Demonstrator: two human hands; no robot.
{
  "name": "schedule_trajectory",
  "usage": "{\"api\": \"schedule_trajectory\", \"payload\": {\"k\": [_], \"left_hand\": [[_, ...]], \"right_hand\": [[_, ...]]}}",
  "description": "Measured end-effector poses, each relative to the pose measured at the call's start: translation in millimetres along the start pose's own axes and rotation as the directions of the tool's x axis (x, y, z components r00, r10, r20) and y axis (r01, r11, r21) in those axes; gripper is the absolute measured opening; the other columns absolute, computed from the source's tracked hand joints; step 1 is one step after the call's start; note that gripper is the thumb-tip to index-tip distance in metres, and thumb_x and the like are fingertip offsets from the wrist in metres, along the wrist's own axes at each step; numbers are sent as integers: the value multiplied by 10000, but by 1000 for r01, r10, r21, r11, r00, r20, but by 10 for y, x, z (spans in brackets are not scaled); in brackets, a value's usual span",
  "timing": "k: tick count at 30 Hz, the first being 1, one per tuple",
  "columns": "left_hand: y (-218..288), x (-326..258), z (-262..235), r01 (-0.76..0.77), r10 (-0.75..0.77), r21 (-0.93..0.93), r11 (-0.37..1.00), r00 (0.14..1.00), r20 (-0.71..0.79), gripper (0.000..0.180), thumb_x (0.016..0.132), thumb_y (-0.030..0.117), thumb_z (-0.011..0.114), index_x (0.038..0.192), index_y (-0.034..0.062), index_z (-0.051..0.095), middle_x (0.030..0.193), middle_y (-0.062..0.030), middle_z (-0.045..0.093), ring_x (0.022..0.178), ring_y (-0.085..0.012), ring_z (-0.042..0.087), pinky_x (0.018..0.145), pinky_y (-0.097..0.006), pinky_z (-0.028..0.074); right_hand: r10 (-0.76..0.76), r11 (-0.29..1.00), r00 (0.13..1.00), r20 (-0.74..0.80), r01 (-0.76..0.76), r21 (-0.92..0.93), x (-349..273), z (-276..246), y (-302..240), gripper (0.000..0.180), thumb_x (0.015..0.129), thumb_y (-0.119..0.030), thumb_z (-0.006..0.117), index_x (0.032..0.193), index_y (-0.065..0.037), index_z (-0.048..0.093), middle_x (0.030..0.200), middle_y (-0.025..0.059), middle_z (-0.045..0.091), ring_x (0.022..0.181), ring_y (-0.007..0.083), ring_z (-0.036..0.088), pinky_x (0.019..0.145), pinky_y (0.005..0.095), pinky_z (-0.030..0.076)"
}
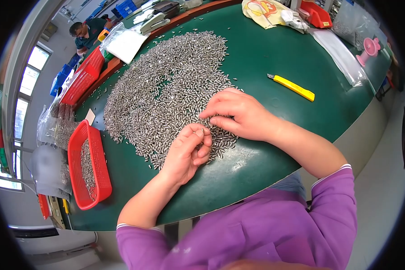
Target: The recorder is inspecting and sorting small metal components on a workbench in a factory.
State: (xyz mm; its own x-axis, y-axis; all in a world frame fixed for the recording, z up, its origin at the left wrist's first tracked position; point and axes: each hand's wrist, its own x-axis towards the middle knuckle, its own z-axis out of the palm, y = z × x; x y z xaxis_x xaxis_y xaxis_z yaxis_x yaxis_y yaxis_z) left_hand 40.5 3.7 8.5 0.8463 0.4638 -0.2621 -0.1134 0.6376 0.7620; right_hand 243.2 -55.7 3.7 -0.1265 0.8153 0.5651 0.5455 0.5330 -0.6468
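A broad pile of small shiny metal pins [166, 90] covers the middle of the green table. Above its near edge, my left hand [184, 150] is closed in a pinch, with a tiny metal pin [202, 131] showing between thumb and forefinger. Its other fingers curl toward the palm. Just to the right, my right hand [240, 113] reaches low across the pile, palm down. The thumb and forefinger of that hand are slightly apart, their tips at the pins. Whether anything lies under its other fingers is hidden.
On the left stands a red plastic basket [105, 180] partly filled with pins. A yellow utility knife [294, 87] lies to the right, its blade tip showing. Plastic bags, a pink holder [369, 51] and a red bin [316, 14] are at far right. A person [92, 33] sits beyond the table.
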Motion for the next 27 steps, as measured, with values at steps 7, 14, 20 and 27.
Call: {"api": "schedule_trajectory", "payload": {"k": [7,14,20,27], "left_hand": [[13,-15,-5,19,-20,-44,999,999,-25,173,984,139,379,1029,29,504,870,-93,528,590,-113,405,457,-210,319],[18,-27,30,2,-3,-86,996,1000,-17,188,985,164,380,1021,31,508,895,-101,529,624,-120,414,471,-214,320],[6,-17,-24,26,-33,-166,986,999,-40,179,1005,183,395,982,42,503,902,-80,511,619,-98,396,464,-191,299],[44,-10,-12,63,-70,-173,983,997,-34,137,986,117,418,1074,44,493,889,-47,501,612,-77,393,440,-178,283]], "right_hand": [[114,914,988,104,-63,-401,-61,44,79,160,784,-141,676,941,-120,659,975,33,594,993,250,545,854,395,438],[73,897,997,34,-51,-440,-13,-22,79,94,783,-122,660,875,-105,646,902,42,598,925,263,555,800,406,444],[312,887,933,177,-220,-406,-46,-301,-41,242,715,-170,744,937,-106,668,919,62,615,932,276,576,830,386,472],[168,918,978,122,-110,-381,-53,-39,51,100,754,-104,664,852,-98,644,876,52,599,905,270,574,788,394,479]]}}
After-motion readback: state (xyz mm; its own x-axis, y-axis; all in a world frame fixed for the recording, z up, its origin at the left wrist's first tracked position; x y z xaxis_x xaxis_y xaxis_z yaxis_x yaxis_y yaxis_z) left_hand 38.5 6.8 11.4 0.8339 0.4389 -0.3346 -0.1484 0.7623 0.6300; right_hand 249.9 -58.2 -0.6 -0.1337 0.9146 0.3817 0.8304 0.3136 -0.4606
